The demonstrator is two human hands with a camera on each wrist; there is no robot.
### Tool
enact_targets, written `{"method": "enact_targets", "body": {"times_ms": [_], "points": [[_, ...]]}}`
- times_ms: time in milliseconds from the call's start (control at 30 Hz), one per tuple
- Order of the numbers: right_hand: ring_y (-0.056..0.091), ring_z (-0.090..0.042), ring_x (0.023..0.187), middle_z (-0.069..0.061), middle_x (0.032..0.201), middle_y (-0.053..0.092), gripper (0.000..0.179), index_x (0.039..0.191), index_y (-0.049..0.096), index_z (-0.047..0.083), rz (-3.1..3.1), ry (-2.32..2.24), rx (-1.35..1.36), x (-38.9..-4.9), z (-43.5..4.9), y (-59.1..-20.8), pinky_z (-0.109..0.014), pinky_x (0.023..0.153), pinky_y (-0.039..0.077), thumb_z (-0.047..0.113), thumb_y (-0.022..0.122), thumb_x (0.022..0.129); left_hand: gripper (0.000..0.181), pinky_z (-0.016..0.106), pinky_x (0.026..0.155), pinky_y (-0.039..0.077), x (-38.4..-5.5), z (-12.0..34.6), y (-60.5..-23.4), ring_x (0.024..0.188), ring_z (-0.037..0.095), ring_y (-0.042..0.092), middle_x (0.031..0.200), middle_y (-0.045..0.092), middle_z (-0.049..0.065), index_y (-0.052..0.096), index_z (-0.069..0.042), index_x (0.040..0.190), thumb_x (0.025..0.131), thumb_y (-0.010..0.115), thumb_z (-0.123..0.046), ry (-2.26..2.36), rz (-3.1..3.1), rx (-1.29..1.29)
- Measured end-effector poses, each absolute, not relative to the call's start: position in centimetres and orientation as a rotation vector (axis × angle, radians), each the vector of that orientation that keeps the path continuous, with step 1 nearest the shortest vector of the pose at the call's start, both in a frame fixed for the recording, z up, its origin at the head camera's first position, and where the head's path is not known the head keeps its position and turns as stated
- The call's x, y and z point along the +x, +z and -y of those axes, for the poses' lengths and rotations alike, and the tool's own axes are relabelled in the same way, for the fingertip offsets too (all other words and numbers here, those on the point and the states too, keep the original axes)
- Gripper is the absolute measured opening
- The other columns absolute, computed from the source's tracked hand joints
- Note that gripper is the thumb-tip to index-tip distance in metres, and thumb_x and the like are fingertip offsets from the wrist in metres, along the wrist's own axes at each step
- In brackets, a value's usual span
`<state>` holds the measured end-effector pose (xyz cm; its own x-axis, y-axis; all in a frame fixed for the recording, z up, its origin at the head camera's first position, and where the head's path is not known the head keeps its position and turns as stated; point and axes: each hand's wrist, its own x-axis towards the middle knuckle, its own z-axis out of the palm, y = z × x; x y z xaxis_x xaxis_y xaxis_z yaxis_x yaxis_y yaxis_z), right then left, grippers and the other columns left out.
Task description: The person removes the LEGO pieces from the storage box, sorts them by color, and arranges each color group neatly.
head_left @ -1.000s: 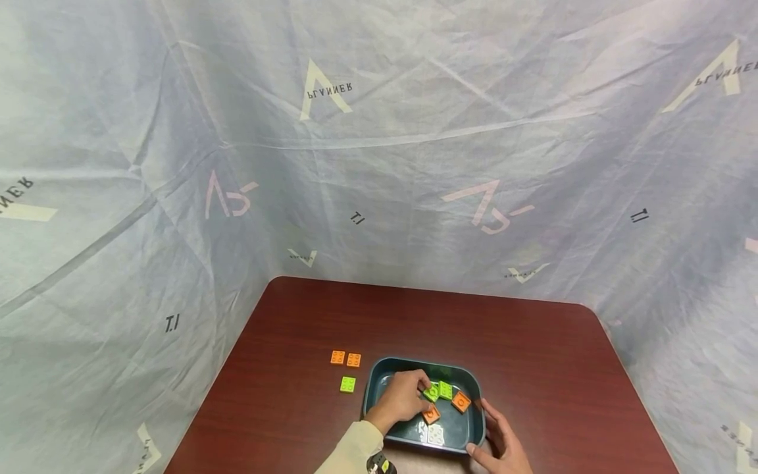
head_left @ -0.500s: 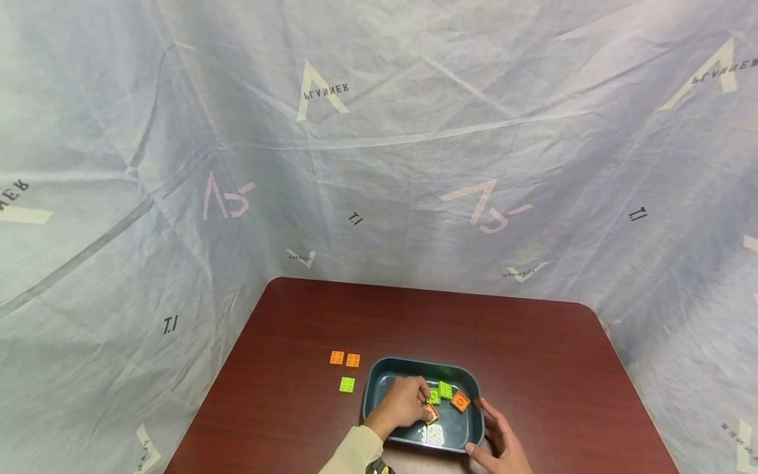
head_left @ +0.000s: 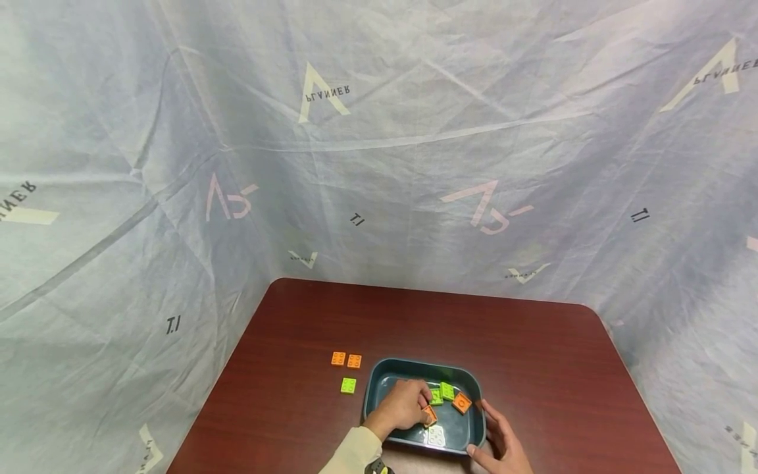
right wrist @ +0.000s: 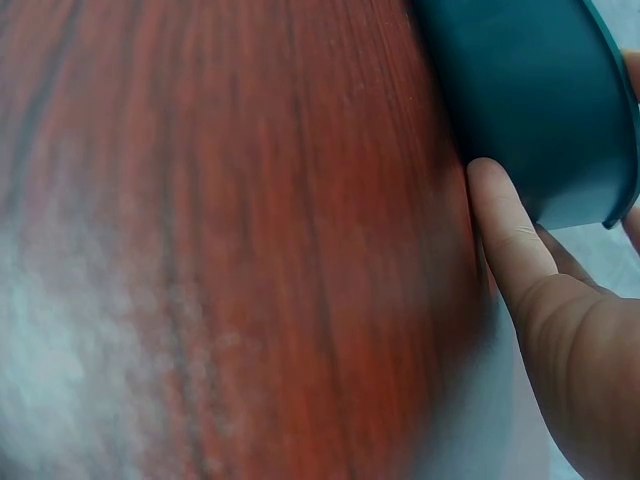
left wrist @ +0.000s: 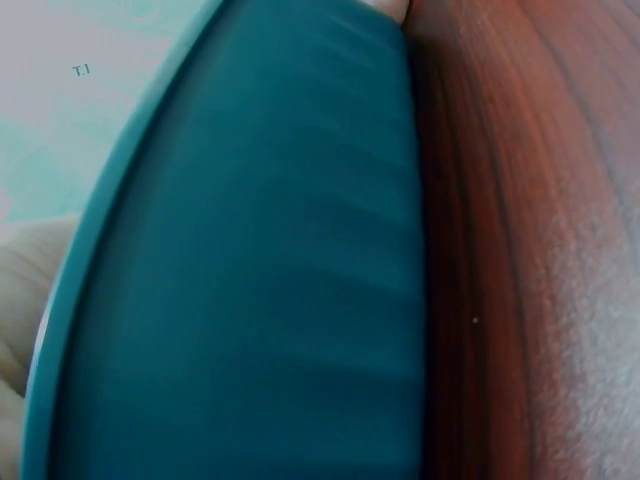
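Clock = tray centre, head view, 12 away from the person. 8 bricks total: 4 orange, 3 green, 1 white.

Left to right:
- On the bench (head_left: pixel 509 342), left of tray: two orange bricks side by side at 10 o'clock, outer orange brick (head_left: pixel 338 359) and inner orange brick (head_left: pixel 354 361). One loose green brick (head_left: pixel 348 386) between 9 and 10. All three studs up.
- Dark teal tray (head_left: pixel 414 369): 5 bricks inside.
- Left hand (head_left: pixel 403 405) reaches into tray, fingers curled in, nearly closed, pinching the tilted orange brick (head_left: pixel 430 417) just off centre, about 5 o'clock.
- White brick (head_left: pixel 436 435) near 5, by the near wall.
- Two green bricks at 1 to 2, adjacent: hollow-up green brick (head_left: pixel 436 397) and stud-up green brick (head_left: pixel 447 391).
- Far-right orange brick (head_left: pixel 462 403) at 3, hollow side up.
- Right hand (head_left: pixel 503 444) at 4, outside tray; fingers spread, fairly straight, touching the outer wall.

View differences: bricks show in head view only. Right wrist adds one straight digit on the tray wall, low by the bench. Left wrist adds the long outer wall, skin behind its rim at 9 o'clock of that frame, plus a bit of skin at 12, owner unclear.
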<state>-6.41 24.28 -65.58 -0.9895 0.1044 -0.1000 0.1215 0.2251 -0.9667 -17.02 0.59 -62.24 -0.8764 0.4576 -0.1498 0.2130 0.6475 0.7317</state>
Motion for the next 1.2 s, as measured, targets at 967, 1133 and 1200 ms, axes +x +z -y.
{"method": "enact_targets", "body": {"times_ms": [967,1133,1200], "points": [[0.067,-0.014,0.117,-0.032,0.147,0.057,0.093,0.159,0.044,0.013,-2.46,-1.903,0.234,-6.5,-24.1,-65.2,-0.014,0.091,0.051,0.01,0.091,0.08,0.007,0.023,0.069,0.053,-17.9,2.4,-59.4,0.082,0.0,0.065,0.099,0.07,-0.016,0.08,-0.027,0.102,0.096,0.08,-0.031,1.389,-2.392,0.658],[0.067,-0.015,0.117,-0.033,0.147,0.057,0.093,0.16,0.043,0.012,-2.458,-1.913,0.232,-6.4,-24.1,-65.3,-0.014,0.091,0.052,0.01,0.091,0.08,0.016,0.023,0.073,0.057,-18.0,2.7,-59.3,0.085,-0.001,0.068,0.105,0.07,-0.013,0.079,-0.024,0.11,0.098,0.077,-0.036,1.452,-2.378,0.669],[0.067,-0.015,0.117,-0.033,0.147,0.057,0.093,0.16,0.043,0.012,-2.453,-1.914,0.234,-6.4,-24.1,-65.2,-0.015,0.091,0.052,0.01,0.091,0.08,0.023,0.023,0.077,0.057,-18.0,2.8,-59.4,0.09,-0.001,0.067,0.106,0.07,-0.012,0.079,-0.022,0.114,0.097,0.078,-0.037,1.477,-2.374,0.66]]}}
